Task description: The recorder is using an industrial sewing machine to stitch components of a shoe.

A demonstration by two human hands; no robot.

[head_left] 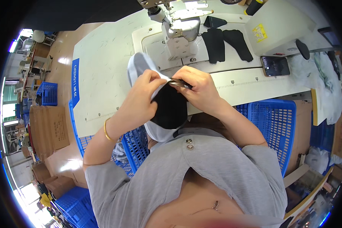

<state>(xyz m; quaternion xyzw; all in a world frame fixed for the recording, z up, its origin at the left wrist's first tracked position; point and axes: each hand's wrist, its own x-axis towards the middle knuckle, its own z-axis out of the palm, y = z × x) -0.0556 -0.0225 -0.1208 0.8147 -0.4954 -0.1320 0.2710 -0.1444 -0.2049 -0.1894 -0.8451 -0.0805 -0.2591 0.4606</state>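
Observation:
My left hand [142,95] pinches a light grey-white and black fabric piece [171,108] at its upper edge, just in front of the sewing machine. One pale, rounded end [137,64] of the piece sticks up beyond my fingers, and its lower part hangs over the table's front edge toward my lap. My right hand [198,90] is closed around small dark metal thread snips [179,83]. Their tips meet the fabric edge beside my left fingertips; whether the blades are apart is too small to tell.
A sewing machine [179,36] stands on the white table [102,68]. To its right lie several black fabric pieces [215,46], a phone [274,66] and plastic bags [311,72]. Blue crates [273,127] sit below the table edge; a cardboard box [48,131] stands at the left.

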